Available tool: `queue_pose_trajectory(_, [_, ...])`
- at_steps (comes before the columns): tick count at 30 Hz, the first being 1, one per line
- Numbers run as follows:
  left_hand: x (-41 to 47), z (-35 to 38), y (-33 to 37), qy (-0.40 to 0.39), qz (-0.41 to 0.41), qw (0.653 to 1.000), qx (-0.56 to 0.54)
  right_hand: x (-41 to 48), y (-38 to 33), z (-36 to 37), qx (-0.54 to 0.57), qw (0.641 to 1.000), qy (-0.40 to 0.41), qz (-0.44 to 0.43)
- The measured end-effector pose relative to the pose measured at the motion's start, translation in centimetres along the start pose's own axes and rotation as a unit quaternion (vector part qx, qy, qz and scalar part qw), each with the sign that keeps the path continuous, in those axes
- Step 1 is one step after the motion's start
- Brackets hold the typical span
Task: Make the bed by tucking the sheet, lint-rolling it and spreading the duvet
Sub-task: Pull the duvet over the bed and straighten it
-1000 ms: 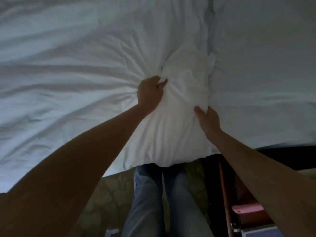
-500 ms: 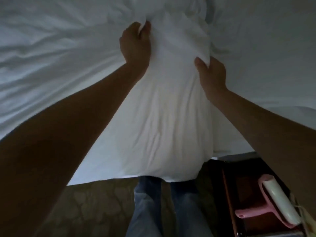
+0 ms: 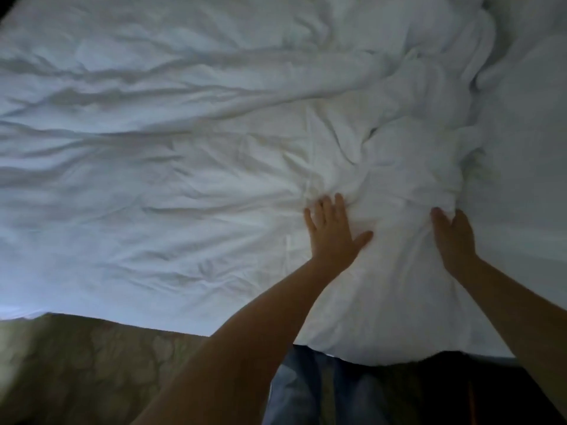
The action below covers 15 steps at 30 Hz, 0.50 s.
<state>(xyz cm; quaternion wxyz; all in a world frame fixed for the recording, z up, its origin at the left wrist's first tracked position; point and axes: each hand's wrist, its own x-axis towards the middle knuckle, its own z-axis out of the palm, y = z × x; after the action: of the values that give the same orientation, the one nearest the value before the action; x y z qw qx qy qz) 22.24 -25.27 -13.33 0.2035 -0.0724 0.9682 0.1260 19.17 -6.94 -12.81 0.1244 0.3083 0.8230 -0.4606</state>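
While your left hand point(image 3: 334, 234) lies flat, fingers spread, on the duvet point(image 3: 383, 154) bunched over the bed point(image 3: 527, 194) edge, and your right hand point(image 3: 455, 240) hides its fingers in a fold, grip unclear, uneven pushing may skew it.

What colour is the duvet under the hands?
White duvet, heavily creased; clearest in head view.

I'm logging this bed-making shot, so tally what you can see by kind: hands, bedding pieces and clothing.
Hands: 2, the left hand and the right hand
Bedding: 2, the rumpled white duvet and the smooth white sheet
Clothing: 1, blue jeans
Total: 5
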Motion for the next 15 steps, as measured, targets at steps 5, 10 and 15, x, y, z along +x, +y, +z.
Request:
queue_pose_trajectory(5, [2.9, 0.1, -1.7, 0.003, 0.010, 1.000, -0.019, -1.5, 1.1, 1.5, 0.022, 0.996, -0.029, 0.084])
queue_pose_trajectory(10, [5.0, -3.7, -0.1, 0.121, 0.106, 0.976, -0.144, 0.4, -1.6, 0.2, 0.010, 0.999, 0.048, 0.006])
queue_pose_trajectory(15, [7.2, -10.5, 1.4, 0.384, 0.178, 0.882, -0.207, 2.5, -9.7, -1.4, 0.066, 0.982, 0.120, -0.130])
